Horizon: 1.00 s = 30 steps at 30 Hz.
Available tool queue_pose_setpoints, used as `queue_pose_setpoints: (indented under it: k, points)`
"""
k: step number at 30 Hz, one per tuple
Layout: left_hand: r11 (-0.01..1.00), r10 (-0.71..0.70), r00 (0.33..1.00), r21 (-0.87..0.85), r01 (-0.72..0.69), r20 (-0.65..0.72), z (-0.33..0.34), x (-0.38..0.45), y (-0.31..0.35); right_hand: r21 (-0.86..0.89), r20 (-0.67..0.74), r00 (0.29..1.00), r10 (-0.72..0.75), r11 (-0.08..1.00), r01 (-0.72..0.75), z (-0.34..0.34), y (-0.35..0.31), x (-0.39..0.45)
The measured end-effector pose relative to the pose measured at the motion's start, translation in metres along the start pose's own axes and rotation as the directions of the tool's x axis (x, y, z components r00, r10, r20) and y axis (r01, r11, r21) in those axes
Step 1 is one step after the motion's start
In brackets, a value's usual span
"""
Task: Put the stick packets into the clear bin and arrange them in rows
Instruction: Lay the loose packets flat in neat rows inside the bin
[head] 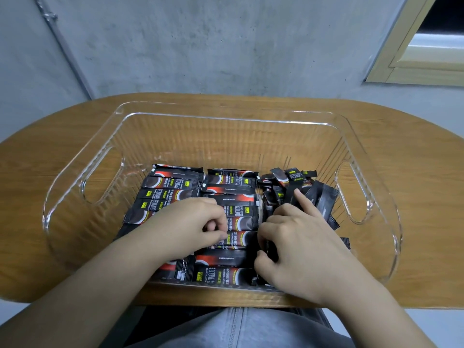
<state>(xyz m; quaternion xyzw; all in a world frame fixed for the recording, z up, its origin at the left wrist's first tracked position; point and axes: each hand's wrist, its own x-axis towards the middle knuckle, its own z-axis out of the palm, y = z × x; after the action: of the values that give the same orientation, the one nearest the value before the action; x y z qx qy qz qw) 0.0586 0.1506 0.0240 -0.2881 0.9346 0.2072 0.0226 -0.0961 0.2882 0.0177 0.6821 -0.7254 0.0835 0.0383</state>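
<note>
A clear bin [226, 116] with cut-out handles stands on the wooden table. Several black stick packets lie inside it: a left row [168, 189], a middle row [233, 194], and a loose heap [296, 184] on the right. My left hand [190, 224] sits over the left and middle rows, fingers curled, its thumb and fingertips pinching the end of a packet [236, 239] in the middle row. My right hand [296, 237] is at the heap, index finger stretched onto the loose packets, thumb and other fingers curled round a dark packet [271, 249].
The oval wooden table [414, 172] reaches past the bin on both sides. A grey concrete wall rises behind it, with a window frame [421, 59] at the upper right. My lap in grey cloth [238, 327] is below the table's near edge.
</note>
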Motion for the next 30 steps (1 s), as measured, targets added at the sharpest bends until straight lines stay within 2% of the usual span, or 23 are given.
queue_pose_setpoints:
  k: [5, 8, 13, 18, 23, 29, 30]
  points:
    - [0.998, 0.027, 0.992, 0.064, -0.019, -0.126, -0.008, 0.014, 0.006, -0.005, -0.08, 0.997, 0.015, 1.0, -0.016, 0.006, -0.002, 0.001]
    - [0.987, 0.049, 0.989, 0.156, -0.027, -0.139, -0.016, 0.03, 0.007, -0.002, -0.099, 0.995, 0.014, 1.0, -0.014, 0.006, -0.003, 0.001]
    - [0.966, 0.185, 0.966, 0.216, -0.145, -0.181, -0.026, 0.068, 0.024, -0.007, -0.125, 0.992, 0.01, 1.0, -0.011, 0.007, -0.005, 0.002]
    - [0.838, 0.417, 0.905, 0.421, -0.346, -0.086, -0.02, 0.105, 0.039, -0.012, -0.134, 0.991, 0.015, 1.0, -0.017, 0.007, -0.005, 0.002]
    - [0.738, 0.488, 0.871, 0.562, -0.372, -0.064, -0.014, 0.124, 0.048, -0.006, -0.119, 0.993, 0.017, 1.0, -0.017, 0.008, -0.004, 0.002]
    - [0.755, 0.581, 0.776, 0.52, -0.4, -0.246, -0.03, 0.116, 0.037, 0.008, -0.149, 0.989, 0.02, 1.0, -0.019, 0.008, -0.004, 0.002]
    - [0.763, 0.568, 0.777, 0.527, -0.374, -0.271, -0.035, 0.111, 0.034, 0.007, -0.152, 0.988, 0.021, 1.0, -0.02, 0.008, -0.004, 0.002]
